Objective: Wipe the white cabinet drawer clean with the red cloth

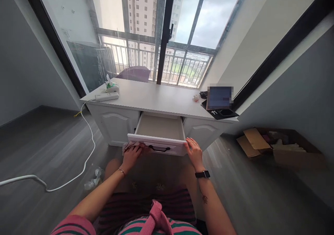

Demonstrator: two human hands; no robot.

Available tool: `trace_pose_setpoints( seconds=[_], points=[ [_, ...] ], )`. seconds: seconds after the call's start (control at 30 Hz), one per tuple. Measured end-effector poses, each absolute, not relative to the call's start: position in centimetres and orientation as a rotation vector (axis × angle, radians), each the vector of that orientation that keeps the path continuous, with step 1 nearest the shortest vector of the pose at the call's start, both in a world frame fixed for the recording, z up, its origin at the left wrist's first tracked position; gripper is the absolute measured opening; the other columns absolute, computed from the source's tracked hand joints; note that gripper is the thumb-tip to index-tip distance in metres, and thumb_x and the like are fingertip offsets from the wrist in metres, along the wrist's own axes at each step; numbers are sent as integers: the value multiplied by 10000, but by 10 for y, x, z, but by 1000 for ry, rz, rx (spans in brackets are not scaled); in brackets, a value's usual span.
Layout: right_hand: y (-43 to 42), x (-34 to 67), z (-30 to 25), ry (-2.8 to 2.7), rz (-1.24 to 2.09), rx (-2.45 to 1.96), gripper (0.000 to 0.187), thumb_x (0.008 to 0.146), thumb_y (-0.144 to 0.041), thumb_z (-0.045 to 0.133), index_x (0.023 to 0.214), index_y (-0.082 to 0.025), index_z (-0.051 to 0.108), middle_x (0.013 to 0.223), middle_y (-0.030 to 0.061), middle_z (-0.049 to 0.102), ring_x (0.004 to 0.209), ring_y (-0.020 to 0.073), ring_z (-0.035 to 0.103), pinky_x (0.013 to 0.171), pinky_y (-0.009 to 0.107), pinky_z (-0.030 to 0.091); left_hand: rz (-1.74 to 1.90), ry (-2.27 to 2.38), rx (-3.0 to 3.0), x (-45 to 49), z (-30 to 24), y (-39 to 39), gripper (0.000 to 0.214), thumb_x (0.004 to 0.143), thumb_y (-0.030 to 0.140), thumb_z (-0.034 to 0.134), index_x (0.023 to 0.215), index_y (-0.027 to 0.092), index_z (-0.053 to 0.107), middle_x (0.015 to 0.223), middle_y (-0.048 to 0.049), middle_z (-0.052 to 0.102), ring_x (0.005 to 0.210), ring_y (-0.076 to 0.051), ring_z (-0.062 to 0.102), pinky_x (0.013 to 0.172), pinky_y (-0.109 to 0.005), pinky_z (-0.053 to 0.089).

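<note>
A white desk (156, 97) stands under the window with its middle drawer (159, 126) pulled out and nothing showing inside. My left hand (132, 155) presses a pinkish cloth (133, 145) against the left part of the drawer front. My right hand (193, 151) grips the drawer front's right end. The black drawer handle (159, 148) lies between my two hands.
On the desk sit a white power strip (106, 96), a tissue pack (111, 85), and a tablet on a black tray (219, 104). A white cable (65, 179) trails over the grey floor at left near a crumpled wrapper (94, 180). An open cardboard box (281, 146) sits at right.
</note>
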State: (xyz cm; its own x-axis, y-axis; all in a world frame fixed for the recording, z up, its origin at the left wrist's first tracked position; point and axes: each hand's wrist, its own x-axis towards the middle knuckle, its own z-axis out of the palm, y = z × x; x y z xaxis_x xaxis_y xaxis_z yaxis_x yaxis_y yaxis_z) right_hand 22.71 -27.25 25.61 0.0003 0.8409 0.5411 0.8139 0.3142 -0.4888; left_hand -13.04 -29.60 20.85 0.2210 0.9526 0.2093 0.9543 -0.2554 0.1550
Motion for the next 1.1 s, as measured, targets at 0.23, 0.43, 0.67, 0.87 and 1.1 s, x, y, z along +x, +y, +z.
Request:
trace_pose_setpoints(
  seconds=[0.23,0.43,0.67,0.87,1.1],
  points=[
    [-270,228,252,-1796,-17,-1493,581,946,-592,349,1107,-156,697,1157,126,694,1182,276,578,1015,468,445,-984,-2143,-2182,-67,226,-298,355,821,103,492,1128,212,636,1215,-107,610,1142,-280,548,964,-382,462],
    [-270,227,251,-1797,-31,-1507,559,952,-568,349,1106,-155,693,1151,128,694,1187,275,572,1006,461,449,-1097,-2120,-2343,16,229,-296,319,820,91,521,1080,220,652,1206,-89,629,1106,-261,569,976,-381,465],
    [-269,229,249,-1804,-29,-1495,502,963,-508,363,1115,-159,690,1168,126,688,1188,266,569,1011,454,449,-1035,-1846,-2539,30,238,-293,313,851,94,511,1087,226,668,1180,-64,655,1085,-251,577,956,-374,467],
    [-267,226,239,-1744,-49,-1471,518,958,-534,361,1085,-156,692,1126,121,705,1177,275,575,1058,517,379,-1076,-2022,-2202,-24,227,-294,340,773,55,569,1064,200,669,1160,-87,639,1104,-285,556,928,-395,472],
    [-269,211,234,-1644,-148,-1505,484,980,-484,327,1124,-164,660,1220,127,661,1271,304,488,1069,593,308,-1249,-2225,-2007,-94,235,-295,282,798,130,534,1053,150,653,1172,-152,602,1107,-321,555,921,-437,469]
  ],
)
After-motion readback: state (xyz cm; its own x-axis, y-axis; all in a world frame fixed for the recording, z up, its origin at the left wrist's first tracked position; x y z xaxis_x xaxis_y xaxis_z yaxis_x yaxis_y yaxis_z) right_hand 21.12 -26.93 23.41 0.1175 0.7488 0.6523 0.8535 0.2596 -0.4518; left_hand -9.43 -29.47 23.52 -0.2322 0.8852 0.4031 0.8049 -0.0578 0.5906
